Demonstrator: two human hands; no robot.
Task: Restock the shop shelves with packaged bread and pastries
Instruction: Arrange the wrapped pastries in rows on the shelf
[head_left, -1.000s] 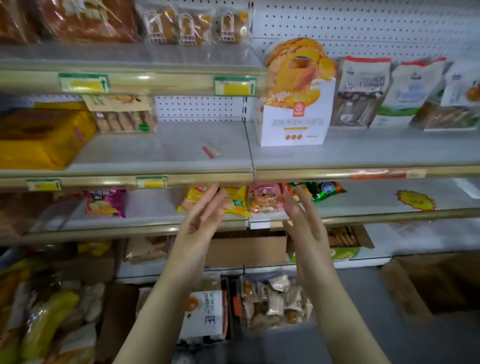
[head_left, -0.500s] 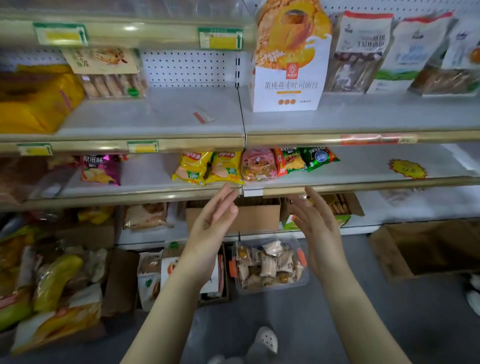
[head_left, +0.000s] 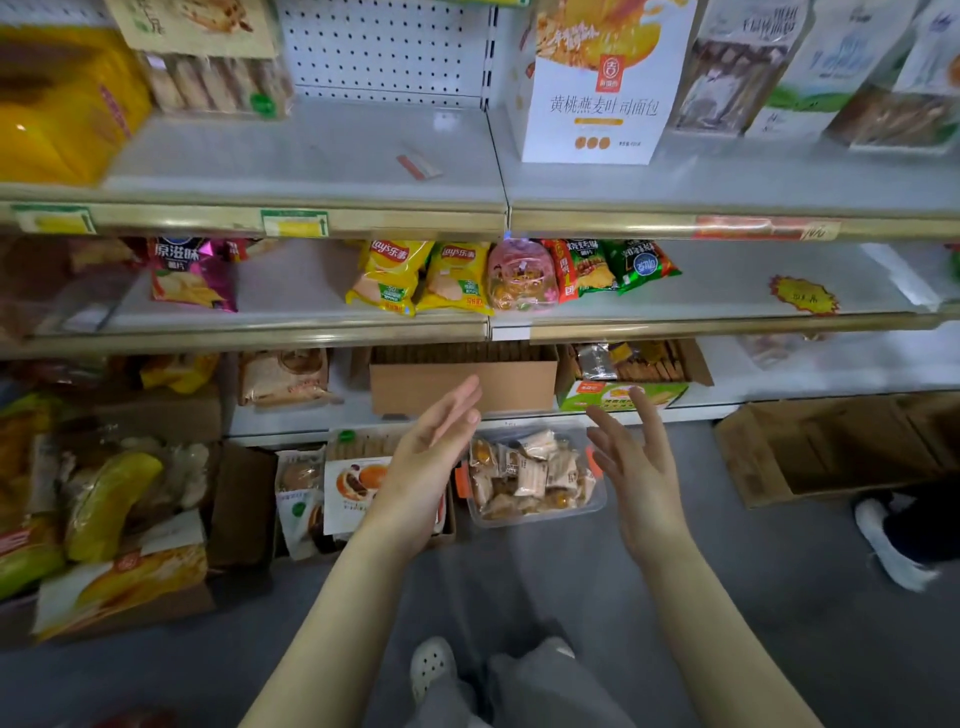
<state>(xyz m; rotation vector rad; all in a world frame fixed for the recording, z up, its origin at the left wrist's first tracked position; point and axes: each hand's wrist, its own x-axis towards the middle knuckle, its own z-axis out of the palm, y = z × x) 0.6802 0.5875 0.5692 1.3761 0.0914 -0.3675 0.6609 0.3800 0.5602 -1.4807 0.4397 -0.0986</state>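
My left hand (head_left: 428, 460) and my right hand (head_left: 636, 467) are both empty, fingers spread, palms facing each other. Between and below them on the floor sits a clear plastic tub of wrapped pastries (head_left: 530, 475). Left of the tub a cardboard box (head_left: 358, 488) holds white packs of bread. On the upper shelf (head_left: 311, 156) stands a white and orange bread box (head_left: 597, 88), with bagged breads (head_left: 737, 73) to its right.
Crisp bags (head_left: 421, 275) lie on the middle shelf. Open cartons (head_left: 462, 379) sit on the lowest shelf. A crate of mixed bread packs (head_left: 104, 519) stands at the left, an empty cardboard box (head_left: 831, 447) at the right, beside another person's shoe (head_left: 888, 545).
Both hands have come down from the middle shelf's edge to just above the floor tub. The view has tilted downward, showing my feet.
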